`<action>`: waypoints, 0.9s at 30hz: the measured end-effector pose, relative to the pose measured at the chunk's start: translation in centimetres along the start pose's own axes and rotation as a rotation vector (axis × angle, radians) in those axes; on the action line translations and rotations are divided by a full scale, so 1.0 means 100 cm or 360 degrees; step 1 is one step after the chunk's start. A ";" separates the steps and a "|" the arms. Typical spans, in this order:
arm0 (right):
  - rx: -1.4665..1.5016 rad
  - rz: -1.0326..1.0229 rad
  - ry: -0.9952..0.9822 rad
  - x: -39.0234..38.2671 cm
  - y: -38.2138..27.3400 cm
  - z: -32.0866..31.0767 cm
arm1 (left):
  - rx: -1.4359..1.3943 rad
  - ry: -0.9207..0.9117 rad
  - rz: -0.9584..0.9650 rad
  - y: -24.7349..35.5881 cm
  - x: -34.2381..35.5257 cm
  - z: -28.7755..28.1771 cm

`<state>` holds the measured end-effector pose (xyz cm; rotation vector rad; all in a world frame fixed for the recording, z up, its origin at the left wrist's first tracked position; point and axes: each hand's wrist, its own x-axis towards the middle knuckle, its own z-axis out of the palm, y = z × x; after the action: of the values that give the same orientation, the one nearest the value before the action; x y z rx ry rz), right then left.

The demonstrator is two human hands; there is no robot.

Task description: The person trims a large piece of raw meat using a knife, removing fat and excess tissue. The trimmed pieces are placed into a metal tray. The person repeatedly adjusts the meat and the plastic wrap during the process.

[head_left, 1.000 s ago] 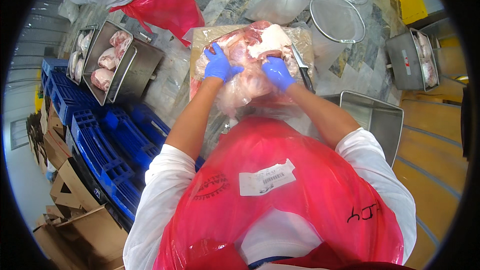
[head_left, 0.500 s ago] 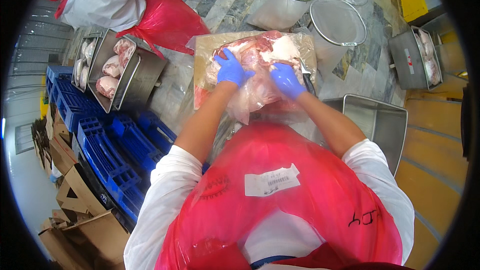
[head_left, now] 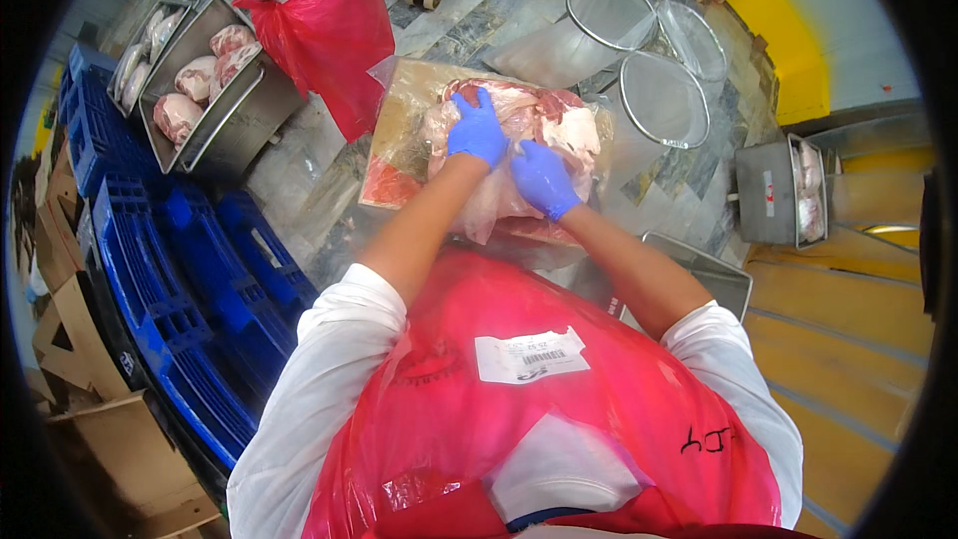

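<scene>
A cardboard box (head_left: 389, 130) lined with clear plastic film stands in front of me, with large pieces of raw pink meat (head_left: 519, 120) and pale fat in it. My left hand (head_left: 477, 135), in a blue glove, lies on the meat with its fingers spread. Close beside it, my gloved right hand (head_left: 545, 180) is closed, its fingertips pinching the clear plastic film (head_left: 483, 220) where it lies over the meat. The fingertips are partly hidden, so whether some meat is in the pinch too does not show.
At the left, a metal bin (head_left: 215, 130) holds meat pieces beside blue pallets (head_left: 180, 309). Hooped clear bags (head_left: 664, 100) stand beyond the box. An open metal tub (head_left: 699, 274) is at my right, another meat bin (head_left: 768, 190) farther right. A person's red apron (head_left: 339, 40) is far left.
My right hand has moved left across the meat, toward my left hand, and now pinches the film. My left hand stays on the meat with fingers spread. The whole view has shifted somewhat.
</scene>
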<state>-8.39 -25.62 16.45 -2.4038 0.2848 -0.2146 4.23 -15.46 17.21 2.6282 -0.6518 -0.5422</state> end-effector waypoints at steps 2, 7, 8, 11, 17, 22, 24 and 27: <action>0.0010 0.0091 -0.0021 -0.001 -0.021 -0.018 | -0.0033 -0.0014 0.0002 0.000 -0.004 -0.008; -0.0048 -0.0067 -0.0024 -0.021 -0.038 -0.027 | -0.0095 0.0041 0.0056 -0.005 -0.014 -0.002; -0.0001 -0.0060 0.0042 -0.022 -0.040 -0.027 | -0.0111 0.0031 0.0111 -0.006 -0.017 -0.007; 0.0058 -0.0081 0.0120 -0.029 -0.041 -0.032 | -0.0143 0.0064 0.0282 -0.011 -0.032 -0.013; -0.0068 -0.0159 -0.0027 -0.034 -0.053 -0.021 | -0.0181 0.0466 0.0824 -0.051 -0.023 0.029; 0.0030 -0.0332 -0.0156 -0.033 -0.084 -0.039 | -0.0203 0.0426 0.0609 -0.078 -0.049 0.021; -0.0082 -0.0196 -0.0008 -0.022 -0.048 -0.022 | -0.0287 0.0467 0.0674 -0.084 -0.055 0.000; -0.0125 -0.0233 -0.0048 -0.007 -0.049 -0.028 | -0.0668 0.0360 0.0667 -0.077 -0.077 -0.056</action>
<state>-9.02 -23.56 21.76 -2.5056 0.1050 -0.2369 3.19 -3.78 20.74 2.0453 -0.8748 -0.2191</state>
